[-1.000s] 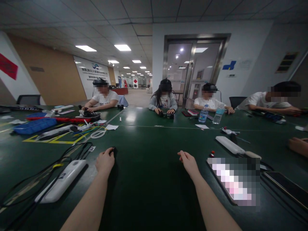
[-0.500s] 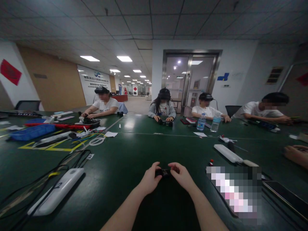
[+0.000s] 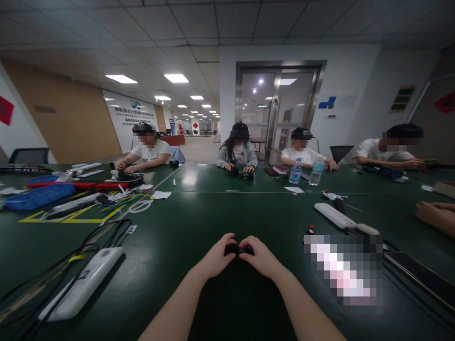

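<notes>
Low over the green table (image 3: 170, 284), my two hands meet in front of me. My left hand (image 3: 215, 259) is closed around a small black object (image 3: 232, 249), thumb on the near side and fingers over the far side. My right hand (image 3: 262, 257) is closed too, its thumb and fingers on the right part of the same dark thing. The fingers cover most of it, and its exact kind cannot be made out. Both thumbs almost touch at the middle.
At left lies a white power strip (image 3: 83, 284) with black cables, beyond it a blue tray (image 3: 40, 195). To the right are a blurred-out phone-like slab (image 3: 341, 270), a dark phone (image 3: 421, 277), another white strip (image 3: 334, 215) and water bottles (image 3: 316, 173). Several people sit around the table.
My right hand has moved left, closer to my left hand, and its fingers have curled over the black object, which is now more covered. The camera view has shifted slightly.
</notes>
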`<state>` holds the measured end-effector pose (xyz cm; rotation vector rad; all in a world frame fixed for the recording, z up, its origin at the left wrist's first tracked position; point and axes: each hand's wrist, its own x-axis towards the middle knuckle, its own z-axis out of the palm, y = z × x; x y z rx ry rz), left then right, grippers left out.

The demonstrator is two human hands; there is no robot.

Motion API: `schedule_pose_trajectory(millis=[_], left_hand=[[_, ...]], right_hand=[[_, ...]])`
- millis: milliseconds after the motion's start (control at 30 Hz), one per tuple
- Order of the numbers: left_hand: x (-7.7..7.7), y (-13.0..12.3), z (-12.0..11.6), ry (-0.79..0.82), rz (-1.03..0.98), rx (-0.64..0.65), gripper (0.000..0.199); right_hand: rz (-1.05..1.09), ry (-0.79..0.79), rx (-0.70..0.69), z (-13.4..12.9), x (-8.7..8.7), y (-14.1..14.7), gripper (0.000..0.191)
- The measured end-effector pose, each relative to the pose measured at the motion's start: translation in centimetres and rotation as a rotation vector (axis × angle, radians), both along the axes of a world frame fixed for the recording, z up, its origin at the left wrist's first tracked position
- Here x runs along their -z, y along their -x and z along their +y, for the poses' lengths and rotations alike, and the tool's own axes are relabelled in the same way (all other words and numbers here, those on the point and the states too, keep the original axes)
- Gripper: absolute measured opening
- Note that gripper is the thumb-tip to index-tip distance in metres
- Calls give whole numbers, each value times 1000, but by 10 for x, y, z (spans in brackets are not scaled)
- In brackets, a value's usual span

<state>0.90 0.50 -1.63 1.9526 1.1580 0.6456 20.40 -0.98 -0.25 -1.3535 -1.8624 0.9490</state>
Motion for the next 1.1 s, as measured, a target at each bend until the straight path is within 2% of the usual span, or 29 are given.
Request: schedule_pose_trajectory(millis=[67, 133, 200, 267, 600, 800, 933, 1100], left_hand=[[-3, 3, -1, 21, 3, -9, 60], [-6, 7, -1, 46, 6, -28, 59], [-7, 11, -1, 65, 5, -40, 57], [-6, 14, 0, 74, -5, -44, 56], [0, 14, 6, 25, -34, -19, 52], [-7, 14, 2, 39, 37, -33, 48], [-5, 14, 2, 16, 33, -22, 48], [-3, 14, 2, 14, 15, -23, 48]], right_hand=[[219, -4, 180, 6, 2, -4, 27], [491, 12, 420, 13, 5, -13, 36], [648, 81, 620, 19, 9, -23, 44], [710, 147, 695, 22, 13, -31, 48], [746, 160, 573, 21, 17, -27, 39], [809, 174, 581, 25, 23, -30, 43], [852, 238, 583, 27, 28, -35, 41], [888, 247, 559, 27, 27, -37, 37]])
